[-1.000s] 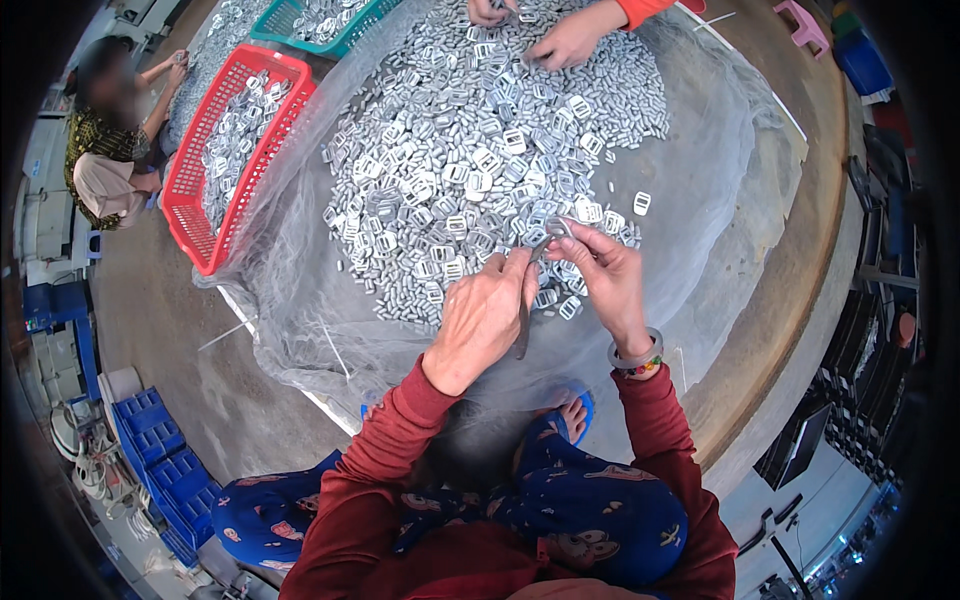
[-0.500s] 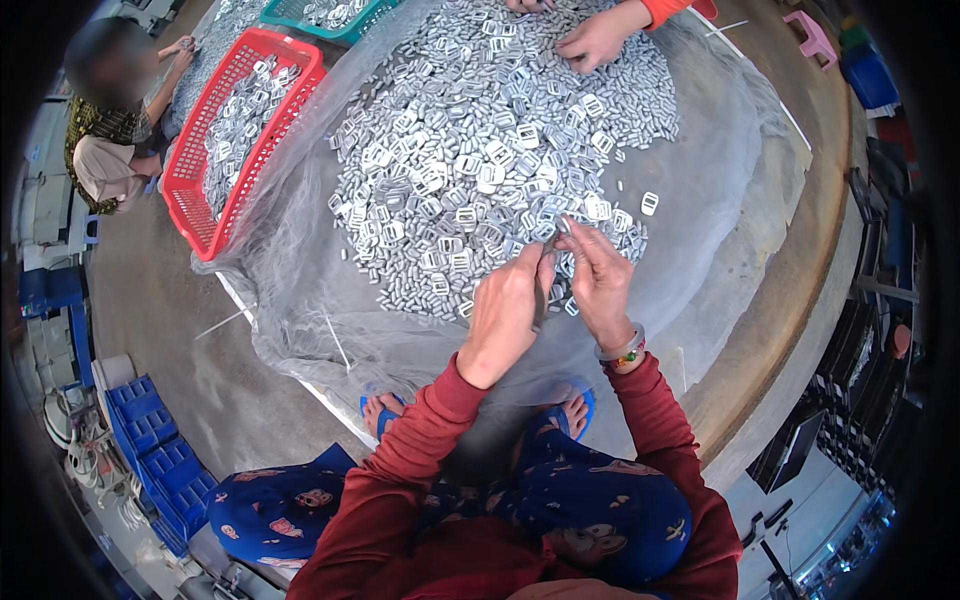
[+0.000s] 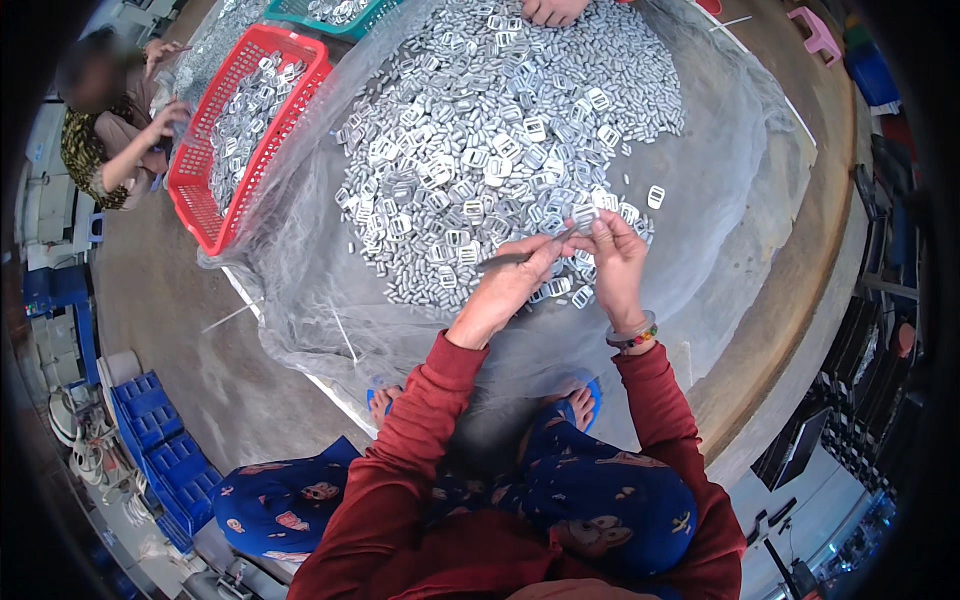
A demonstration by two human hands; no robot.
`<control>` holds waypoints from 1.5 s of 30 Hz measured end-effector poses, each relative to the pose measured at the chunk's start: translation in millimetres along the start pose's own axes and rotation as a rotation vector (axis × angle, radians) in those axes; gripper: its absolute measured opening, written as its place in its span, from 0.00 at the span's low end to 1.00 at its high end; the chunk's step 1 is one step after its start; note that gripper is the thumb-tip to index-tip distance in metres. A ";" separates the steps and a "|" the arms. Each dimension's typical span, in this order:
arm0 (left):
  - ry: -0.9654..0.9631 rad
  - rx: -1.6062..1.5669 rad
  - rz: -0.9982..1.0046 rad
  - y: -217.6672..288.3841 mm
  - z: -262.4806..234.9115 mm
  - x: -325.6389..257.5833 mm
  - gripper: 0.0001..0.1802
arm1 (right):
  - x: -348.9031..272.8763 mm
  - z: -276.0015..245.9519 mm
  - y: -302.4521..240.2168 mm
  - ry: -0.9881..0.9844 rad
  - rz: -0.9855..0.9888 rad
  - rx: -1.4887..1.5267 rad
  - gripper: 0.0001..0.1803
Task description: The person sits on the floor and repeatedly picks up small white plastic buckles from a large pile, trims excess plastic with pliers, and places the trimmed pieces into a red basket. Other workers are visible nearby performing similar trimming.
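A big heap of small silver metal buckles (image 3: 500, 130) lies on a translucent plastic sheet (image 3: 720, 190) on the floor. My left hand (image 3: 510, 285) pinches a thin dark metal tool (image 3: 520, 257) at the heap's near edge. My right hand (image 3: 615, 265), with a beaded bracelet at the wrist, holds a small buckle against the tool's tip. The two hands meet fingertip to fingertip just above the loose buckles. Red sleeves cover both forearms.
A red plastic basket (image 3: 205, 210) with buckles stands at the upper left, a teal basket (image 3: 300, 12) behind it. A seated person (image 3: 115, 140) reaches toward the red basket. Another person's hand (image 3: 550, 10) rests on the heap's far side. Blue crates (image 3: 165, 460) sit at lower left.
Both hands have shifted slightly toward me along the heap's near edge and stayed together. The thin tool now shows between my left fingers, its tip at the right hand.
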State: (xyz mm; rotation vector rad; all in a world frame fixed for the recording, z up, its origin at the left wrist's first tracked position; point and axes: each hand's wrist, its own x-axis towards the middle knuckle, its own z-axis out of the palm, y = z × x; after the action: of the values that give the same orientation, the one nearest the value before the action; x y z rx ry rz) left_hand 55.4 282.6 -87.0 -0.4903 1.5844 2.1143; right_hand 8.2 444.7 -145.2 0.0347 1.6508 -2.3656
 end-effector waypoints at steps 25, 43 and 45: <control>0.318 0.921 0.567 -4.7 9.3 -21.0 0.07 | -2.8 16.1 -11.0 -0.058 0.176 0.188 0.12; 0.336 1.123 0.508 5.2 9.5 -27.8 0.08 | -19.8 30.3 -20.4 -0.120 0.119 -0.210 0.15; 0.317 1.096 0.548 0.8 6.5 -24.4 0.08 | -19.9 30.1 -17.0 -0.060 0.148 -0.201 0.15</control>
State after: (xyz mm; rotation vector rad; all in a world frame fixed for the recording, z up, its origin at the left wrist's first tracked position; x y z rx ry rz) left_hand 75.3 285.2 -71.6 0.0183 2.9528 1.1222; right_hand 27.5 426.1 -115.6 0.0469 1.7835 -2.0640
